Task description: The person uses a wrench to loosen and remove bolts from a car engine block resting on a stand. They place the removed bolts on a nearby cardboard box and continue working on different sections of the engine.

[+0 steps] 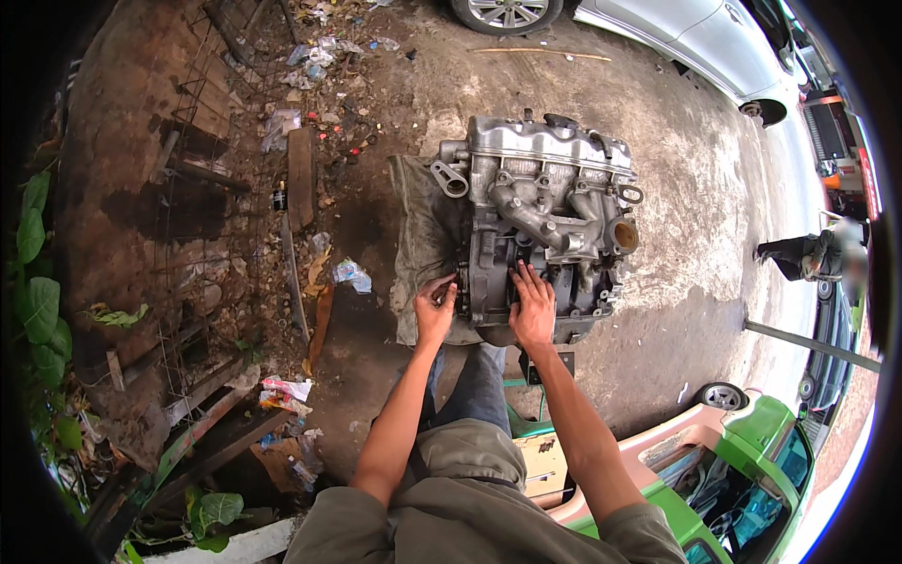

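Note:
A grey metal car engine (489,273) stands in front of me on a dark, dirty cloth (418,226). Its silver valve cover (536,141) is at the far side, with a branched manifold (550,221) below it. My left hand (434,310) is at the engine's left end, fingers curled and thumb close to its edge; whatever they may pinch is too small to make out. Stretched fingers of my right hand (534,308) rest on the near side of the block, below the manifold, holding nothing.
Wooden boards (301,179), plastic litter (352,275) and rusty wire mesh lie to the left. A silver car (658,33) is parked at the far side. Behind my right arm are a yellowish box (543,461) and a green vehicle (770,432). A person (813,254) stands far right.

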The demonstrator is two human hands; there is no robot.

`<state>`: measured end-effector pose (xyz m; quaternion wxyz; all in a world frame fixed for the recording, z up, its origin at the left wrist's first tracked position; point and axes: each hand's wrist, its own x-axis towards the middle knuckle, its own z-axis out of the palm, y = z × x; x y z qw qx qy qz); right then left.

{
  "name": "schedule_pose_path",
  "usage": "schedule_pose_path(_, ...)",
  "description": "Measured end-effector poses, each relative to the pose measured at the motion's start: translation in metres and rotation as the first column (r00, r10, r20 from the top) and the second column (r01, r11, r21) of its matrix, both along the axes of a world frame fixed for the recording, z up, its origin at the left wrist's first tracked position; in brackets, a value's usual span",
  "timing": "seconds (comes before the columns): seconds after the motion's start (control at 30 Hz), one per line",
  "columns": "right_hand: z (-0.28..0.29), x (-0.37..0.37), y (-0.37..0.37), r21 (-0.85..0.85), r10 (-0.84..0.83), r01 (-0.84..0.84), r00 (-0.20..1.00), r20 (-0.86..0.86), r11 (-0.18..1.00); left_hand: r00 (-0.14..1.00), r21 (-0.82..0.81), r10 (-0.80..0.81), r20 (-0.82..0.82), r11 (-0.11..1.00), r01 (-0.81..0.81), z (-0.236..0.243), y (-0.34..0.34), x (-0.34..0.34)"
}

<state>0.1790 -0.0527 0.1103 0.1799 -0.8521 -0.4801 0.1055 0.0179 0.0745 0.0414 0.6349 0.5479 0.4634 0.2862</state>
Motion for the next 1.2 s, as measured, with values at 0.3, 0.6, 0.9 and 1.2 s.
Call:
schedule_pose_path(0.3, -0.001, 0.000, -0.001, -0.012, 0.003, -0.003, 1.000, 0.005, 1.000, 0.995, -0.410, -0.066, 0.069, 0.908, 0.088, 0.021, 0.024, -0.009)
schedule_pose_path(0.6, 0.002, 0.001, 0.000, -0.028, 0.005, -0.005, 1.000, 0.014, 1.000, 0.967, -0.046, -0.246, -0.060, 0.969, 0.243, 0.018, 0.011, -0.009)
schedule_pose_path(0.9, 0.004, 0.000, 0.002, -0.028, 0.004, -0.004, 1.000, 0.004, 1.000, 0.914, 0.066, -0.348, -0.208, 0.928, 0.368, 0.021, 0.020, -0.016)
schedule_pose_path(1.2, -0.002, 0.000, 0.002, -0.007, 0.007, -0.007, 1.000, 0.011, 1.000, 0.917, 0.089, -0.313, -0.246, 0.935, 0.343, 0.026, 0.006, -0.009)
